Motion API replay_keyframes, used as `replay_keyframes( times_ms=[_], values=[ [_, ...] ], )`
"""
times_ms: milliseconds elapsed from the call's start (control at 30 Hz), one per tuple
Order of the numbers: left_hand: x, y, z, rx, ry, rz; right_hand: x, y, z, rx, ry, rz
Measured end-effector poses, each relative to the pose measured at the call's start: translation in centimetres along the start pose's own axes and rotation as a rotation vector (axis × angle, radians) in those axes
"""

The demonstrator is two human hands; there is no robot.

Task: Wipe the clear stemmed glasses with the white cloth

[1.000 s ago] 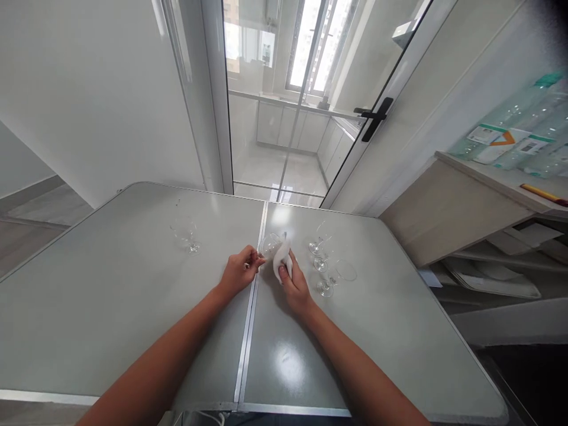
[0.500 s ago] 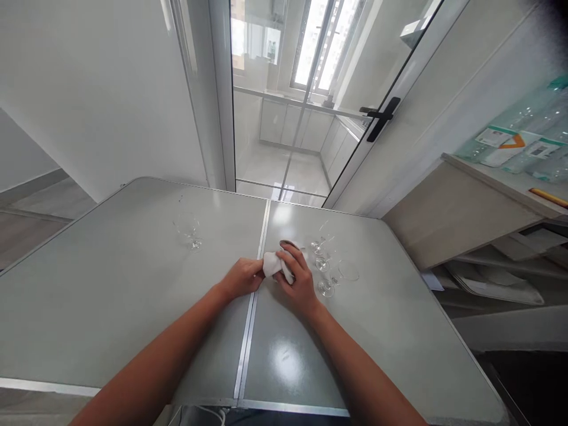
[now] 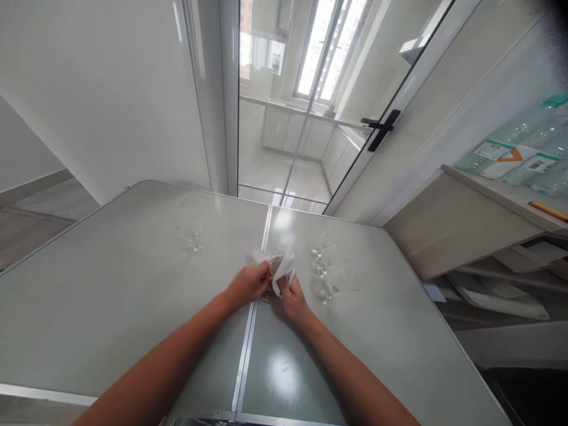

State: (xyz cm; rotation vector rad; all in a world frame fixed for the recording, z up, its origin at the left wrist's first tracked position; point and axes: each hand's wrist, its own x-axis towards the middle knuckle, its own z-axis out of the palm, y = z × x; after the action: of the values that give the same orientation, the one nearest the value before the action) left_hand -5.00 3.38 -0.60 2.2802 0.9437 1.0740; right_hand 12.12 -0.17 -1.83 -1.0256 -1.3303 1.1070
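Over the table seam, my left hand (image 3: 249,283) is closed at the stem of a clear stemmed glass (image 3: 265,294). The foot shows below its fingers and part of the rim above. A white cloth (image 3: 284,267) is bunched around the bowl, and one end spreads behind my left fingers. My right hand (image 3: 293,300) is closed on this cloth at the glass's right side, thumb on top. Most of the bowl is hidden by cloth and fingers. Just right of my right hand lie several more stemmed glasses (image 3: 327,296) on their sides.
Another stemmed glass (image 3: 196,247) lies on the left half of the grey table (image 3: 133,296). A metal seam (image 3: 245,367) divides the tabletop. Plastic bottles (image 3: 510,157) stand on a shelf at the right. Beyond the far edge is a glass door (image 3: 293,148) with a black handle (image 3: 381,129).
My right hand has turned and moved down from over the glass to its right side. The cloth has opened out and spread left; the glass's rim and foot now show. My view has shifted slightly.
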Motion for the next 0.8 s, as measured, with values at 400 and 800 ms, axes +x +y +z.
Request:
replay_keyframes(
  times_ms=[400, 800],
  values=[
    [-0.2, 0.3, -0.5, -0.07, -0.021, 0.078, 0.8, -0.4, -0.9, -0.028, 0.084, 0.079],
    [1.2, -0.4, -0.7, -0.766, -0.006, -0.158, 0.3, -0.7, -0.6, 0.089, -0.15, 0.201]
  ],
)
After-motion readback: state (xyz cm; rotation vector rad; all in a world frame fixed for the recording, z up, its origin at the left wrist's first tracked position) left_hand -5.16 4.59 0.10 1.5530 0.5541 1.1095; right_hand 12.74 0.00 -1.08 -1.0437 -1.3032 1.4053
